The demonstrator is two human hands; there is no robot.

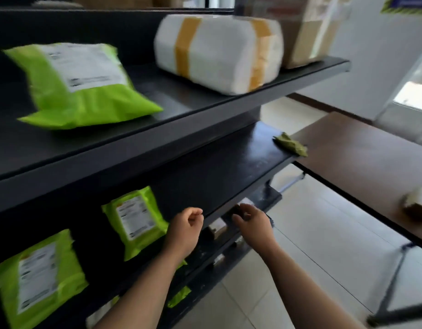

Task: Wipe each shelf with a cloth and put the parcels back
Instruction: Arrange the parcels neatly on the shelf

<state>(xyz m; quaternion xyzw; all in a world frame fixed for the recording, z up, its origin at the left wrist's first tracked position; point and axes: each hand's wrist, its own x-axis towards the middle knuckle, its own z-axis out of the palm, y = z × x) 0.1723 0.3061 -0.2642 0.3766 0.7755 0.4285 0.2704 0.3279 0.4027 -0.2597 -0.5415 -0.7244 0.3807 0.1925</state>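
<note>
At the front edge of the middle shelf, both hands hover side by side, and neither one has the cloth. The left hand is clenched just off the shelf's front lip, fingers curled in against the thumb with nothing in it. The right hand hangs just below that lip, fingers curled too. A small pale box shows right behind its fingertips, and I cannot tell whether the hand grips it or merely covers it.

Now the relation that matters. The green cloth lies crumpled at the far right end of the middle shelf, touching the end edge, with the table just beyond. From the hands it lies away and to the right, its long axis slanting along that end edge. The right hand is plainly the nearer one.

Toward the shelf's left end, one green mailer lies label up beside the left hand, and a second mailer lies further left. One level above the middle shelf sit a third green mailer, a white parcel banded in yellow tape and a cardboard box.

My read is that this shelf is only part done. The next move looks like a reach out to the right for the cloth, and the right hand could make it without crossing over.
</note>
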